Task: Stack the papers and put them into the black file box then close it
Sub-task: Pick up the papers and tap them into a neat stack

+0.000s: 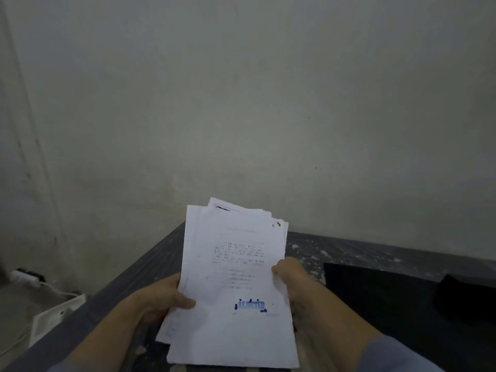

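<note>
Papers, an uneven stack, are gripped by the left hand and right hand above the table's left edge. A black file box lies toward its right edge; a grey wall stands behind.

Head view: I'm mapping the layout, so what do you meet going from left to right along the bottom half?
White plug and cable on the floor → left hand → stack of papers → right hand → black file box.
</note>
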